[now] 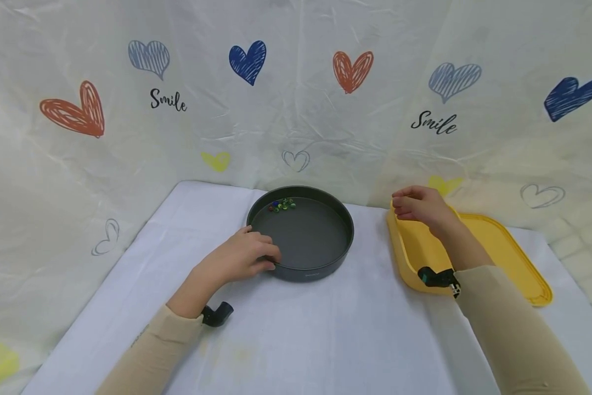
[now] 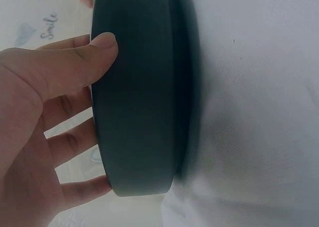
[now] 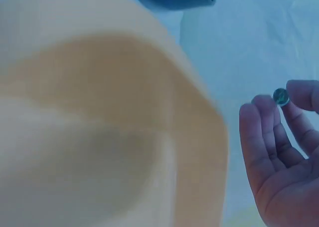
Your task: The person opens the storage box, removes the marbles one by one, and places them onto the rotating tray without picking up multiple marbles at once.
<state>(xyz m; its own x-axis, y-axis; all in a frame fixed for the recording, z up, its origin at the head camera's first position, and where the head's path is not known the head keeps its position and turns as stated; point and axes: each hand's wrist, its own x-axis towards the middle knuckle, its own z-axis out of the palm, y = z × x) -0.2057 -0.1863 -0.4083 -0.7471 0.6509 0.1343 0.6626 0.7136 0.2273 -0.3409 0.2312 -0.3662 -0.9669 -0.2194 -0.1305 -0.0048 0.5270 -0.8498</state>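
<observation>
A round dark grey baking pan (image 1: 305, 236) stands on the table, with several coloured glass marbles (image 1: 282, 205) at its far left inside. My left hand (image 1: 241, 255) grips the pan's near left rim. In the left wrist view its thumb (image 2: 104, 42) presses the outer wall, while the other fingers reach over the rim. Above the far left corner of a yellow plastic box (image 1: 404, 263), my right hand (image 1: 419, 207) is raised. A greenish glass marble (image 3: 281, 97) is pinched between its thumb and a finger in the right wrist view. The box's floor is only partly visible.
A yellow lid (image 1: 508, 258) lies to the right of the box, partly behind the right forearm. White cloth (image 1: 325, 329) covers the table. A plastic sheet with printed hearts (image 1: 300, 120) hangs close behind the pan and box.
</observation>
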